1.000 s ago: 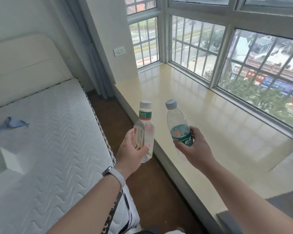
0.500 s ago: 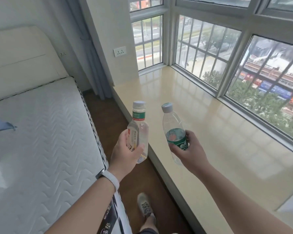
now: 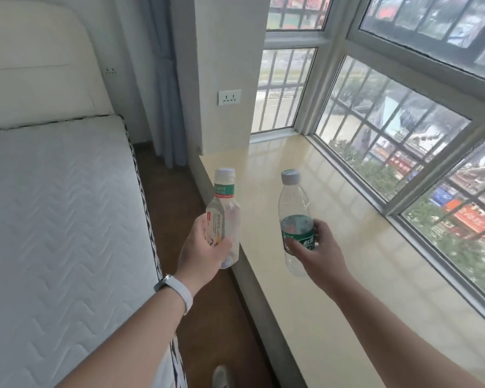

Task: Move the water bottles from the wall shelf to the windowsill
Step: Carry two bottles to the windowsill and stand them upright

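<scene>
Gripping two bottles above windowsill

White mattress left – grey curtain, wall socket behind.

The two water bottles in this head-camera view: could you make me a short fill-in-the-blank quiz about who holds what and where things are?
1. The bottle with the dark green label is held in the ____ hand.
2. The left hand wears a white band on its ____.
3. The windowsill has ____ bottles standing on it.
4. The square-shouldered bottle in the left hand has a ____ cap.

Missing words: right; wrist; no; white
</scene>
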Demonstrator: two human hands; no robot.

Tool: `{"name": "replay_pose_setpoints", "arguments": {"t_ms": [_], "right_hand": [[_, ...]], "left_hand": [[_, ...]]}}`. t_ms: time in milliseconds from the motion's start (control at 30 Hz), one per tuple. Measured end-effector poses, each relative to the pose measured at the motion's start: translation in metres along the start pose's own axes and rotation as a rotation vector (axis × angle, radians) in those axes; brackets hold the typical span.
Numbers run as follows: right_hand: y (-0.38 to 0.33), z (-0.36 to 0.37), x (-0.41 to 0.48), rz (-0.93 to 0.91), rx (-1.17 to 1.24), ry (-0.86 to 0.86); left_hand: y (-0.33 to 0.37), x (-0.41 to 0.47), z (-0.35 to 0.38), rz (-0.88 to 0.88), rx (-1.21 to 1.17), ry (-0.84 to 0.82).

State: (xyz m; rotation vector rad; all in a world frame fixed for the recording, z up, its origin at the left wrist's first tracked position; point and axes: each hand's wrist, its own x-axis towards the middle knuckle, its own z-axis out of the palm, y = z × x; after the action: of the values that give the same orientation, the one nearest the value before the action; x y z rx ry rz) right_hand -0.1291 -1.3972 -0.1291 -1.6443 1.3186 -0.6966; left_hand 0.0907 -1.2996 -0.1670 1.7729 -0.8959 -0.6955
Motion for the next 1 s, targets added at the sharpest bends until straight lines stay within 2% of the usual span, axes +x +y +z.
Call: {"name": "replay_pose_setpoints", "arguments": {"t_ms": [200, 400, 567, 833, 1000], "right_hand": [[-0.031, 0.037, 0.043, -0.016, 0.000, -0.021], [-0.062, 0.097, 0.093, -0.057, 0.000, -0.141], [-0.071, 0.146, 0.133, -0.090, 0.004, -0.241], [-0.092, 0.206, 0.249, -0.063, 0.079, -0.316], [-0.118, 0.220, 0.329, -0.073, 0.101, -0.313]], "left_hand": [[0.006, 0.048, -0.041, 0.053, -0.054, 0.077], [-0.009, 0.071, -0.086, -0.003, -0.089, 0.242], [-0.025, 0.102, -0.108, -0.073, -0.050, 0.292], [-0.033, 0.203, -0.126, -0.145, 0.035, 0.319], [-0.016, 0.289, -0.126, -0.151, 0.060, 0.269]]}}
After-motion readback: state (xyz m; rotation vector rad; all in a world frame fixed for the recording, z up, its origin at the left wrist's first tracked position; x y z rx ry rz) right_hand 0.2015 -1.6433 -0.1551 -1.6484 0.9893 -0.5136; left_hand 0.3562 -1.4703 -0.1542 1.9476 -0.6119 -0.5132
